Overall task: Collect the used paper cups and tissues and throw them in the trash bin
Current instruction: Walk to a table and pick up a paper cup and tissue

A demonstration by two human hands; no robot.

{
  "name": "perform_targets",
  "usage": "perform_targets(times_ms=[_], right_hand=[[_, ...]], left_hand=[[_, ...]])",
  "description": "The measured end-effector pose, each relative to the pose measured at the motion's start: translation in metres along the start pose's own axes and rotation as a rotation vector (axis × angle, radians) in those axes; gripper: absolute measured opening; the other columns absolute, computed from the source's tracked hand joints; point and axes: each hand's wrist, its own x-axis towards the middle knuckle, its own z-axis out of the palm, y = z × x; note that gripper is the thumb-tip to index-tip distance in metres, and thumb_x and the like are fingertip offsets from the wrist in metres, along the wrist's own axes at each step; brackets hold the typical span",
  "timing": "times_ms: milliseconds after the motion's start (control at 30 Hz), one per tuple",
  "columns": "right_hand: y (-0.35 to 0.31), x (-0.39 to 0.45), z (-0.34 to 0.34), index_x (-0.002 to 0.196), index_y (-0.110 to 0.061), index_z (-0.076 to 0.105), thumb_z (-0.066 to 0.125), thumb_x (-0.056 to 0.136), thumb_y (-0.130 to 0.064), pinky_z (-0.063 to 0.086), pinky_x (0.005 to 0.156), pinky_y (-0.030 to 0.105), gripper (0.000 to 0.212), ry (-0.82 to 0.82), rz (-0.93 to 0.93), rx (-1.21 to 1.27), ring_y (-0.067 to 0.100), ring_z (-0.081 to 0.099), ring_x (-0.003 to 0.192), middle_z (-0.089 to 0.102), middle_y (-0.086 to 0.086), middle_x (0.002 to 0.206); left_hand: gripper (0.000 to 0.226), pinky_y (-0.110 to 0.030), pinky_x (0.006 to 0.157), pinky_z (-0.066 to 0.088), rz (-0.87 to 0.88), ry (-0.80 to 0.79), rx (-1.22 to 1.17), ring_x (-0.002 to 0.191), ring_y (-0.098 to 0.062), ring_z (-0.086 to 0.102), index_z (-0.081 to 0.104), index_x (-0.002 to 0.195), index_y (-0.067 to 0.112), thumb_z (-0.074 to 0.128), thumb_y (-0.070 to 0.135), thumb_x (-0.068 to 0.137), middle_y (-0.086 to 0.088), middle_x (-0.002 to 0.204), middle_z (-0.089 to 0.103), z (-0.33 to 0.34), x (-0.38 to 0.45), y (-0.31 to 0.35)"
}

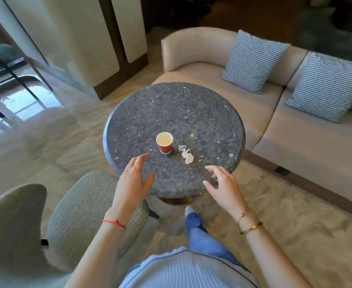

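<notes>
Table (pixel 191 104): cup (pixel 164 142) beyond empty grips.

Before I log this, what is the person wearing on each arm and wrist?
Both forearms are bare; no sleeves reach the wrists. The left hand has a thin red string bracelet at the wrist. The right hand has two gold-coloured pieces: a fine chain bracelet nearer the hand and a thicker bangle behind it. No gloves, rings or watch are visible.

A beige sofa (pixel 243 104) with two checked cushions (pixel 254 61) faces me. My grey chair (pixel 71 208) sits on pale carpet (pixel 285 215).
</notes>
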Motion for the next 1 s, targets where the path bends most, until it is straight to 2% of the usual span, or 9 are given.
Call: perform_targets(times_ms=[67, 233, 333, 467, 600, 700, 867, 1000], right_hand=[[0.013, 0.038, 0.001, 0.127, -0.017, 0.054, 0.066, 0.086, -0.018, 0.038, 0.092, 0.02, 0.043, -0.032, 0.004, 0.001, 0.017, 0.053, 0.111, 0.056, 0.0, 0.122], [0.043, 0.128, 0.013, 0.136, -0.018, 0.045, 0.062, 0.088, -0.02, 0.041, 0.102, 0.03, 0.051, -0.185, -0.028, -0.053, 0.018, 0.047, 0.124, 0.048, 0.001, 0.134], [0.056, 0.173, 0.03, 0.139, -0.02, 0.041, 0.062, 0.089, -0.022, 0.04, 0.101, 0.027, 0.055, -0.277, -0.078, -0.112, 0.018, 0.044, 0.124, 0.044, 0.0, 0.135], [0.066, 0.216, 0.053, 0.141, -0.024, 0.038, 0.059, 0.089, -0.025, 0.04, 0.103, 0.031, 0.056, -0.425, -0.108, -0.183, 0.018, 0.037, 0.128, 0.041, -0.001, 0.136], [0.072, 0.239, 0.073, 0.139, -0.025, 0.04, 0.056, 0.088, -0.019, 0.038, 0.101, 0.032, 0.054, -0.549, -0.106, -0.231, 0.021, 0.036, 0.127, 0.042, 0.001, 0.135], [0.076, 0.247, 0.084, 0.137, -0.025, 0.041, 0.057, 0.086, -0.016, 0.041, 0.101, 0.033, 0.054, -0.597, -0.102, -0.245, 0.021, 0.037, 0.125, 0.043, 0.002, 0.132], [0.082, 0.246, 0.099, 0.129, -0.024, 0.048, 0.055, 0.085, -0.01, 0.044, 0.093, 0.029, 0.047, -0.614, -0.096, -0.247, 0.02, 0.041, 0.118, 0.044, 0.001, 0.123], [0.086, 0.241, 0.107, 0.116, -0.021, 0.052, 0.057, 0.085, -0.014, 0.045, 0.086, 0.027, 0.031, -0.601, -0.121, -0.264, 0.018, 0.044, 0.112, 0.046, 0.0, 0.116]], left_hand=[[0.063, -0.038, 0.092, 0.049, -0.036, -0.017, 0.016, 0.118, -0.023, 0.054, 0.038, 0.142, 0.018, 0.068, 0.023, 0.086, -0.003, 0.138, 0.048, 0.015, 0.032, 0.0], [0.077, -0.039, 0.098, 0.044, -0.129, -0.073, 0.028, 0.127, -0.026, 0.045, 0.029, 0.147, 0.016, 0.071, 0.019, 0.083, -0.006, 0.145, 0.038, 0.053, 0.108, 0.002], [0.085, -0.043, 0.103, 0.041, -0.196, -0.104, 0.045, 0.129, -0.029, 0.04, 0.025, 0.149, 0.016, 0.074, 0.02, 0.08, -0.007, 0.148, 0.033, 0.073, 0.144, -0.001], [0.093, -0.045, 0.102, 0.041, -0.28, -0.172, 0.088, 0.13, -0.031, 0.037, 0.019, 0.151, 0.015, 0.076, 0.026, 0.078, -0.008, 0.15, 0.028, 0.095, 0.177, -0.009], [0.098, -0.045, 0.1, 0.042, -0.347, -0.247, 0.122, 0.13, -0.031, 0.035, 0.017, 0.151, 0.017, 0.078, 0.031, 0.076, -0.007, 0.151, 0.026, 0.109, 0.194, -0.02], [0.101, -0.046, 0.102, 0.042, -0.367, -0.306, 0.128, 0.131, -0.032, 0.035, 0.017, 0.151, 0.016, 0.08, 0.034, 0.074, -0.007, 0.152, 0.025, 0.116, 0.2, -0.028], [0.098, -0.045, 0.098, 0.045, -0.364, -0.339, 0.126, 0.129, -0.029, 0.038, 0.017, 0.151, 0.018, 0.078, 0.03, 0.075, -0.004, 0.151, 0.028, 0.122, 0.203, -0.036], [0.087, -0.045, 0.098, 0.045, -0.361, -0.29, 0.064, 0.127, -0.03, 0.042, 0.024, 0.148, 0.017, 0.074, 0.031, 0.079, -0.005, 0.146, 0.036, 0.124, 0.204, -0.034]])
